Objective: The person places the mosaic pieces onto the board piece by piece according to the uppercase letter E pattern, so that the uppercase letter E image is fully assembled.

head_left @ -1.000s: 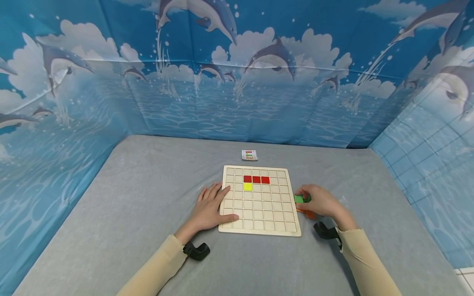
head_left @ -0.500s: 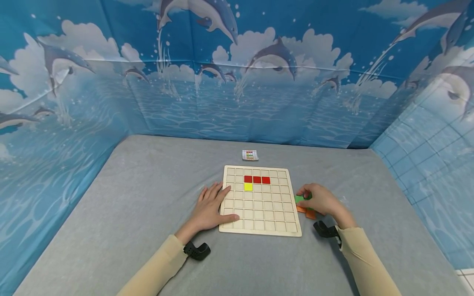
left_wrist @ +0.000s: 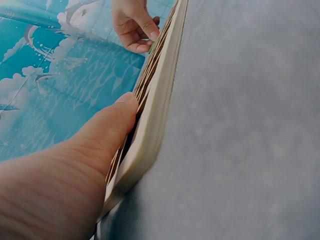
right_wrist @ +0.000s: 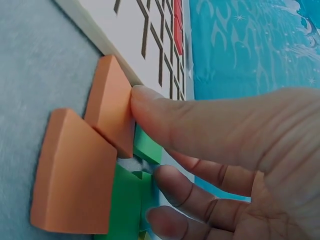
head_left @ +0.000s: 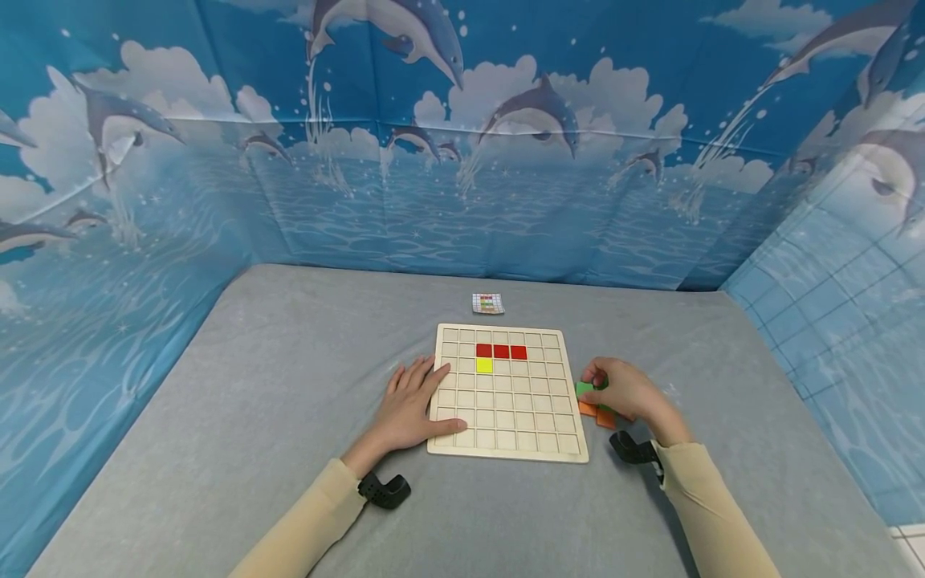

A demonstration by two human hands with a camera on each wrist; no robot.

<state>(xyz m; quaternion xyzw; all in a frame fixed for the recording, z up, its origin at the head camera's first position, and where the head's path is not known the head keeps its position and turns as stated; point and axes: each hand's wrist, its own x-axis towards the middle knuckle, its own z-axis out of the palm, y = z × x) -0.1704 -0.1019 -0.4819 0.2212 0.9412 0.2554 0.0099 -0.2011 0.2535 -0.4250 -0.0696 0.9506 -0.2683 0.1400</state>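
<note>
A square wooden grid board (head_left: 507, 409) lies on the cloth with several red tiles (head_left: 501, 351) in one row and a yellow tile (head_left: 484, 366) below the leftmost. My left hand (head_left: 410, 408) rests spread on the board's left side, its thumb lying over the near left part; in the left wrist view the thumb (left_wrist: 112, 122) is at the board's rim. Off the board's right edge, my right hand (head_left: 623, 390) pinches a green tile (head_left: 584, 388) between thumb and fingers. Orange tiles (right_wrist: 75, 175) and more green tiles (right_wrist: 125, 200) lie right by its fingertips, partly hidden.
A small printed card (head_left: 487, 303) with a coloured grid lies behind the board. Grey cloth (head_left: 275, 385) covers the table. A blue dolphin-print curtain (head_left: 462, 209) stands at the back and sides.
My right hand has shifted slightly at the tiles, and the orange ones show more than before. My left hand keeps its place on the board, and the tiles on it are unchanged.
</note>
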